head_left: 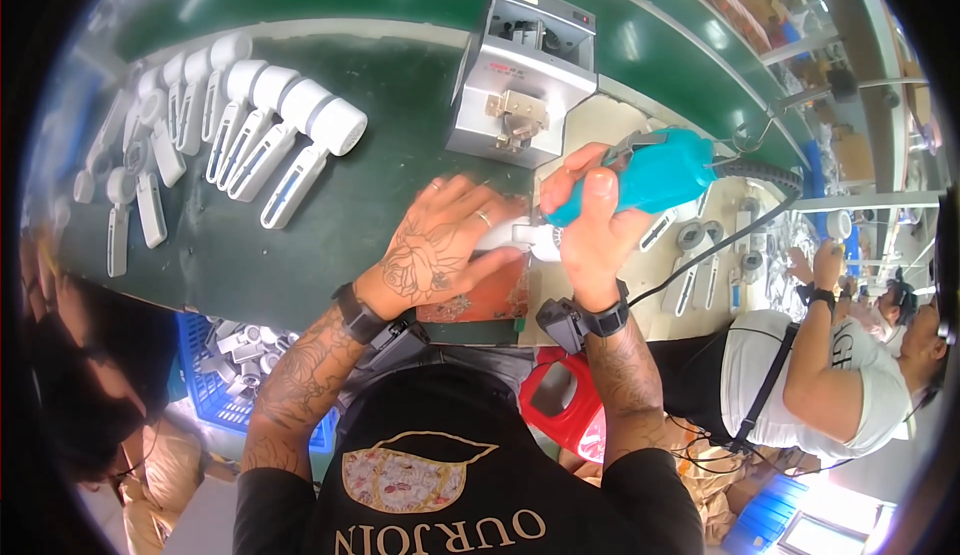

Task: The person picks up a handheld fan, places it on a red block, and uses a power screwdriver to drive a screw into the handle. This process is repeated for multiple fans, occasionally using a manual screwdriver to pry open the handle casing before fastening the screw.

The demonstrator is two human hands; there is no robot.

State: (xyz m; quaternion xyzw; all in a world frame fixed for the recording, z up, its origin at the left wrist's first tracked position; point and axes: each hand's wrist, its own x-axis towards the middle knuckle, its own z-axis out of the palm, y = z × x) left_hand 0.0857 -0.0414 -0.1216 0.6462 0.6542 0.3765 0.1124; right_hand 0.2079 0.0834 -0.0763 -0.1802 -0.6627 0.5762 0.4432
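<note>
My left hand [432,245] is closed round a white handheld device [546,242], which looks like a small fan and lies low over a reddish-orange pad [480,300]. Most of its handle is hidden under my fingers. In my right hand [600,235] is a teal electric screwdriver [668,170], gripped with the body tilted and its working end toward the device. The hand covers the tip, so contact with the device cannot be made out. Several finished-looking white handheld fans [335,127] lie in rows on the green table to the left.
A grey screw feeder machine [525,80] stands behind my hands. The screwdriver's black cord [715,245] runs right. More fans [690,265] lie on the right side. A blue basket [210,375] of small parts sits below the table, near a red stool [565,405]. Co-workers sit on both sides.
</note>
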